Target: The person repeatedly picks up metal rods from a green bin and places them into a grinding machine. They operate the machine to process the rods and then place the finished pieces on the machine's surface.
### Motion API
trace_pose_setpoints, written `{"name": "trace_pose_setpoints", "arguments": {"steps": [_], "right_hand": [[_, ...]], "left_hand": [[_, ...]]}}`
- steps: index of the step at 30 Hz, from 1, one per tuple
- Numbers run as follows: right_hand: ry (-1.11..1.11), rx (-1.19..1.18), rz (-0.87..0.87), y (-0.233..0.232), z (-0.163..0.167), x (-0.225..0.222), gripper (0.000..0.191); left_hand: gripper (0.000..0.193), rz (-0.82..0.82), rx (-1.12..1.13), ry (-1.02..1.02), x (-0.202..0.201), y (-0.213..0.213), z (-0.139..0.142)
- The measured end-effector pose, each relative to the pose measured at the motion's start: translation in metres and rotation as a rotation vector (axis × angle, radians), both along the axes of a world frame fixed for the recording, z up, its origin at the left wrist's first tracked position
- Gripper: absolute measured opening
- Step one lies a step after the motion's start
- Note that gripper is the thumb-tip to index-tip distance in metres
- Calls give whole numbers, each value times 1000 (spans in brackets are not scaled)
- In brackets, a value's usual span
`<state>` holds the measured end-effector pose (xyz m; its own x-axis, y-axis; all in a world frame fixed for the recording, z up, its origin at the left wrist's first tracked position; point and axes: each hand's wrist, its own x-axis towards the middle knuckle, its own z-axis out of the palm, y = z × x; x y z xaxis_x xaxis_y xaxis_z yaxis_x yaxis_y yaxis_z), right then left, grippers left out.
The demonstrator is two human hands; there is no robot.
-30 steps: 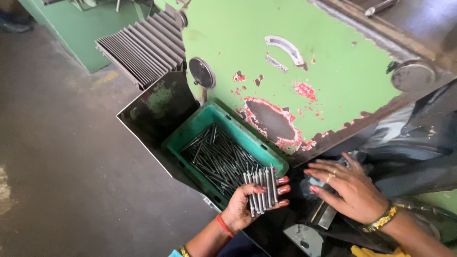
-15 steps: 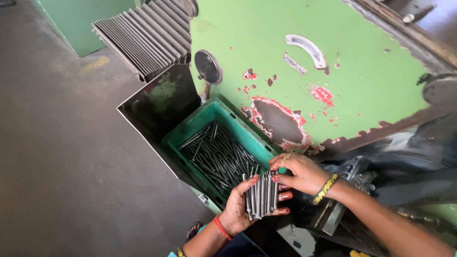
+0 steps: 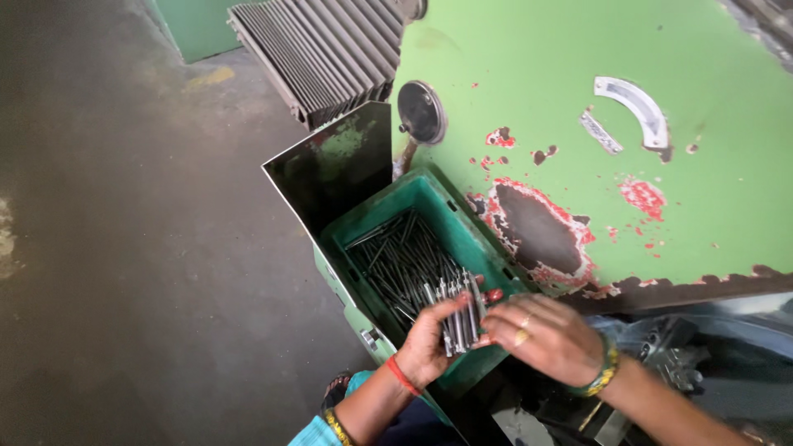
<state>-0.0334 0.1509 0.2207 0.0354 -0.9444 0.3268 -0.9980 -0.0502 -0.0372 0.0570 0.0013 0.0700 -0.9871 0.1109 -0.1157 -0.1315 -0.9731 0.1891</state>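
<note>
Now the right hand [image 3: 545,337] has closed in beside the left hand [image 3: 429,343], which grips a bundle of metal rods [image 3: 461,312] upright over the green bin's [image 3: 446,202] near edge; right fingers loosely curled, touching the rods.

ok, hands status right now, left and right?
Left hand: closed on a bundle of metal rods over the green bin.
Right hand: fingers on the rods' ends; a grip cannot be told.

Single head cam, looked steeply down from close above; green bin [image 3: 446,216] sat dead center, machine panel [image 3: 595,99] at 1 o'clock, floor [image 3: 124,248] at 9. No 2nd view.
</note>
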Motion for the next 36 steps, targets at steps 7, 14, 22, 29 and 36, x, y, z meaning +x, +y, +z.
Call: {"name": "trace_pose_setpoints", "arguments": {"steps": [7,14,22,29,36], "right_hand": [[-357,114,-285,-14,-18,-23,28],[-534,319,-342,-43,-48,-41,26],[-552,319,-273,-52,-50,-41,29],[-906,133,-277,-68,-35,-41,17],[-170,-63,6,-14,-6,-13,21]], "left_hand": [[50,45,-308,-64,-6,10,-11],[59,1,-326,-100,-4,11,-9],[34,-29,-379,-39,-4,14,-24],[42,-17,-350,-66,2,5,0],[54,13,5,-86,-3,-3,26]]}}
